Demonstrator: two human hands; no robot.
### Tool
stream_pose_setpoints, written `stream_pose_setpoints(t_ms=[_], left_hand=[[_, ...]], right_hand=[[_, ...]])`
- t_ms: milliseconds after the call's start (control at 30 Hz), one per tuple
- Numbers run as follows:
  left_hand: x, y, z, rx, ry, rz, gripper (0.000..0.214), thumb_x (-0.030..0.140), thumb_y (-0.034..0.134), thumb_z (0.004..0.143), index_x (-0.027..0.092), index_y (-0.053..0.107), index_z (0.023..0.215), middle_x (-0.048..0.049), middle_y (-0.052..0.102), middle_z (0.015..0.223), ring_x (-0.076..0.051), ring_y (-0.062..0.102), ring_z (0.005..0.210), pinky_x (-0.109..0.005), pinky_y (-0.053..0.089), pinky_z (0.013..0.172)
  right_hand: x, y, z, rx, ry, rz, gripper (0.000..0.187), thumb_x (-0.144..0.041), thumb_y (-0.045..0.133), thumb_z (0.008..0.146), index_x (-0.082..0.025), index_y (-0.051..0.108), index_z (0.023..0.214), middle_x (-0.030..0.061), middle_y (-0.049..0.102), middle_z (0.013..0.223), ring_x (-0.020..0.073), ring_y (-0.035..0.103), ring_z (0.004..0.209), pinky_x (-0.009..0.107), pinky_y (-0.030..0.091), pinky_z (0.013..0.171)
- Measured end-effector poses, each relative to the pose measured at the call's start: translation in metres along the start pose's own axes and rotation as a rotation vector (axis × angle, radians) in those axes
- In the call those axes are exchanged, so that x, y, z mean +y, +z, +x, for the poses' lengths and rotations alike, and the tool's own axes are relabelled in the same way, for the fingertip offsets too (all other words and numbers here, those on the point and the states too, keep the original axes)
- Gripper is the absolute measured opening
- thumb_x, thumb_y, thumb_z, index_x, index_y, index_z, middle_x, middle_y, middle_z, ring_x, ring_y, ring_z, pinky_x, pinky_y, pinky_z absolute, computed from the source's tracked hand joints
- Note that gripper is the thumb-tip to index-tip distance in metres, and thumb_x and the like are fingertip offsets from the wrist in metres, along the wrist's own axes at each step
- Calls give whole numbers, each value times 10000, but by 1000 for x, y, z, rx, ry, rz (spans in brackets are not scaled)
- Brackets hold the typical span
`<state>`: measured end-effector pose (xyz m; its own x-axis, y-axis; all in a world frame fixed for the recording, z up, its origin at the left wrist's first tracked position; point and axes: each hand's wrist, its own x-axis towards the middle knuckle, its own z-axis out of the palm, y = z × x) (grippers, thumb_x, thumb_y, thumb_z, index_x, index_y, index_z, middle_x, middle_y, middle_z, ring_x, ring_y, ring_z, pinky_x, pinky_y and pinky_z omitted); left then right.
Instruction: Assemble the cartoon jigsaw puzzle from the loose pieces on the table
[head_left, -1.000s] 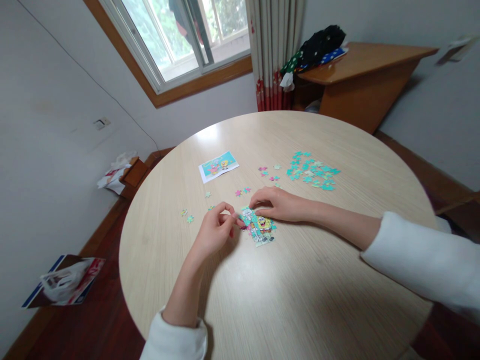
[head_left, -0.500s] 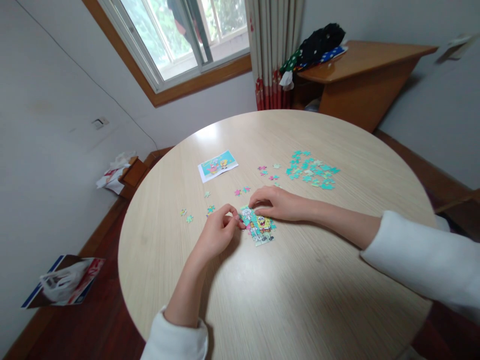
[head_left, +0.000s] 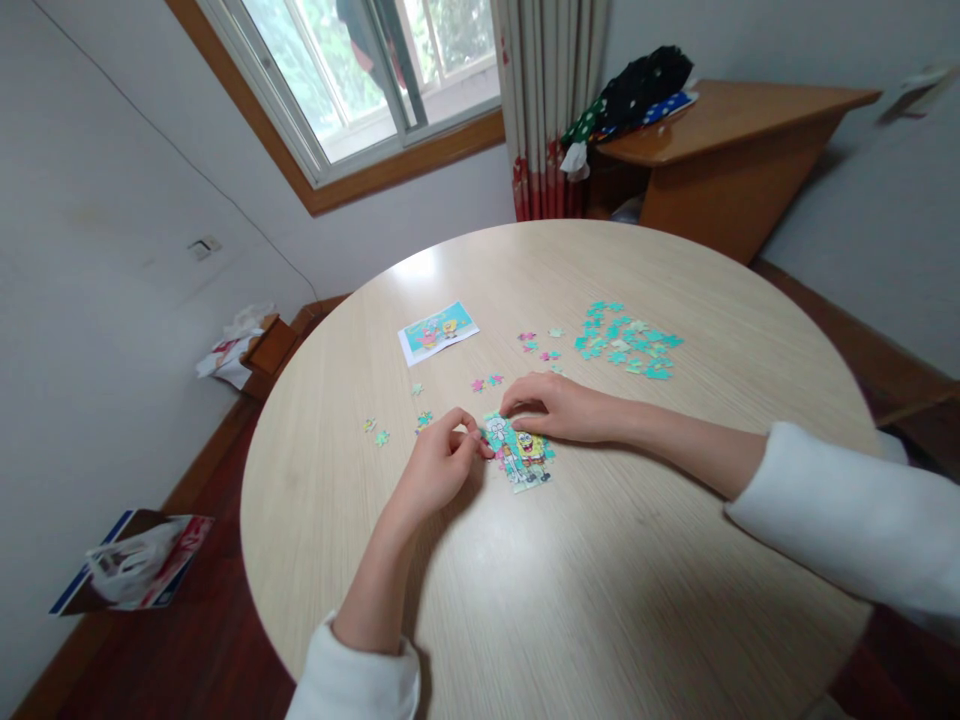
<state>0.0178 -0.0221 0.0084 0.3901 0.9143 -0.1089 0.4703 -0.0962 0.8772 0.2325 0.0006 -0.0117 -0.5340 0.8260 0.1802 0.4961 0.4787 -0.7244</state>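
Observation:
A partly joined jigsaw puzzle point(head_left: 517, 460) lies flat near the middle of the table, showing a yellow square character and a pale one beside it. My left hand point(head_left: 441, 462) is at its left edge, thumb and fingertips pinching a small jigsaw piece point(head_left: 486, 450) of dark and pink colour, mostly covered by the fingers. Over the upper edge rests my right hand point(head_left: 555, 405), its fingers curved and the tips holding the puzzle against the table. Part of the puzzle's top is hidden beneath that hand.
Many loose turquoise pieces point(head_left: 630, 342) lie at the back right of the round table point(head_left: 585, 600). Several pink pieces point(head_left: 529, 338) are nearer the middle, and a few more point(head_left: 382, 438) lie left. A printed picture card point(head_left: 438, 333) is behind my left hand.
Both hands stay almost where they were at the puzzle. The whole view has shifted very slightly.

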Motion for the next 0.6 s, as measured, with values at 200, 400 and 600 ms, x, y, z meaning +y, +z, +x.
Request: stream_pose_setpoints(t_ms=[200, 400, 600], left_hand=[[1, 1, -1, 31, 33, -31, 172, 368, 543, 835, 220, 470, 787, -41, 729, 676, -154, 622, 591, -246, 412, 565], [3, -1, -1, 127, 70, -61, 180, 376, 549, 823, 220, 465, 791, -11, 706, 619, -151, 627, 566, -239, 406, 544], [4, 0, -1, 110, 59, -37, 175, 375, 535, 825, 223, 459, 784, -25, 707, 626, -164, 636, 575, -249, 410, 552]], right_hand=[[-2, -1, -1, 0, 3, -8, 175, -104, 596, 789, -155, 720, 900, 77, 727, 958, 177, 638, 892, 302, 474, 840], [-4, -2, -1, -10, 3, -5, 174, -110, 593, 794, -168, 720, 899, 76, 728, 968, 179, 639, 897, 305, 479, 840], [-3, -1, -1, -12, 10, -5, 161, -107, 602, 799, -154, 717, 901, 83, 725, 963, 177, 639, 895, 299, 474, 842]])
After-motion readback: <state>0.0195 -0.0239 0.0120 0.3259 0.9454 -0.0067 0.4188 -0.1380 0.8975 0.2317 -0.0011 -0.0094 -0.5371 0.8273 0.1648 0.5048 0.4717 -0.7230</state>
